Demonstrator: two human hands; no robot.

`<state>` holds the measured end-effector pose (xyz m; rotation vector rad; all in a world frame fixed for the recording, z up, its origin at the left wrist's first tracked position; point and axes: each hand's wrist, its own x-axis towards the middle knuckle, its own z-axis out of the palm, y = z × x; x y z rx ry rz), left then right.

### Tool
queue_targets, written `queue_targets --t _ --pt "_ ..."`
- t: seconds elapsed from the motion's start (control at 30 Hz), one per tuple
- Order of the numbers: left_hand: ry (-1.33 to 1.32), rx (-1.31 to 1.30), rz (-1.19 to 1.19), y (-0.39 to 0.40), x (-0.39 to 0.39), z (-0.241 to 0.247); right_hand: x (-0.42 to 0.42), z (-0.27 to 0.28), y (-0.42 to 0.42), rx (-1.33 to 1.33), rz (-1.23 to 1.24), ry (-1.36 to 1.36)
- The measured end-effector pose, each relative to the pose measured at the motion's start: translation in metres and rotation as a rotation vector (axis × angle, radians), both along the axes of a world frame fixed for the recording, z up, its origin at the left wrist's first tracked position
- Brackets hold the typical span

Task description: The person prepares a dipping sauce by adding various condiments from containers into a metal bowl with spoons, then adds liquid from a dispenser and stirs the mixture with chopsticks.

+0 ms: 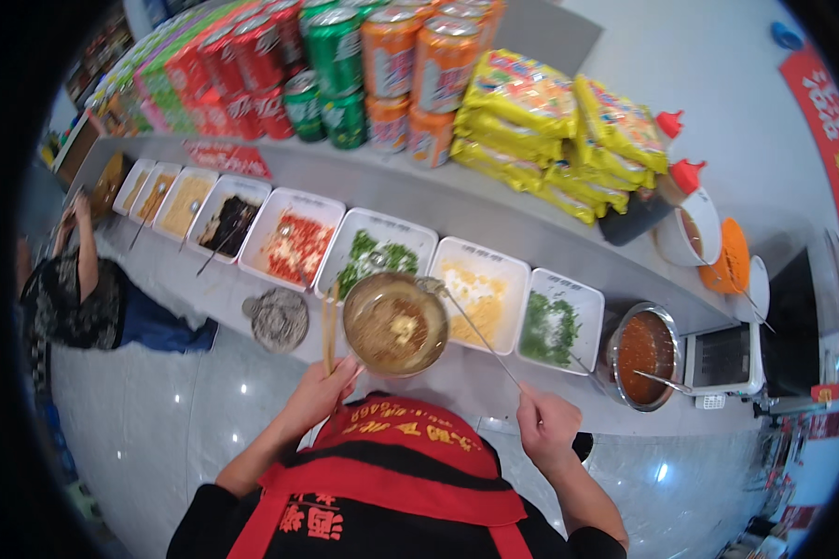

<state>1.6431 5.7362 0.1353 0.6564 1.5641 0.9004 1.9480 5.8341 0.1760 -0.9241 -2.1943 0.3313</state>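
My left hand (324, 393) grips a pair of wooden chopsticks (330, 328) and holds the lower left edge of a round metal-looking bowl (366, 297). Brown sauce and a pale yellow minced dollop (407, 326) lie inside the bowl. In my right hand (549, 425) is the end of a long thin-handled metal spoon (481, 334); its head is at the bowl's upper right rim. Just behind the bowl stand white tubs of chopped green herbs (379, 253), pale yellow minced food (470, 300) and more chopped greens (549, 328).
Farther left are tubs of red chopped peppers (293, 244) and dark sauce (229, 225). A steel pot of red sauce (644, 358) stands right. Drink cans (389, 59) and yellow noodle packets (521, 94) line the raised shelf. Another person (87, 297) is at the counter's left end.
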Motion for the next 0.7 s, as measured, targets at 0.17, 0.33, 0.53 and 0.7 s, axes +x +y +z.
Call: queue_targets --t 0.17,0.33,0.53,0.7 --pt "0.007 0.024 0.018 -0.005 -0.002 0.003 0.004 -0.044 0.012 -0.487 -0.386 0.265" --pt "0.015 0.029 0.037 0.0 -0.004 0.016 -0.007 -0.116 0.02 -0.737 -0.5 0.439" --pt "0.031 -0.004 -0.047 0.009 -0.006 0.031 -0.02 -0.128 0.008 -0.995 -0.369 0.489" --pt "0.026 0.021 -0.167 0.02 0.004 0.039 0.003 -0.106 -0.01 -0.852 -0.628 0.225"
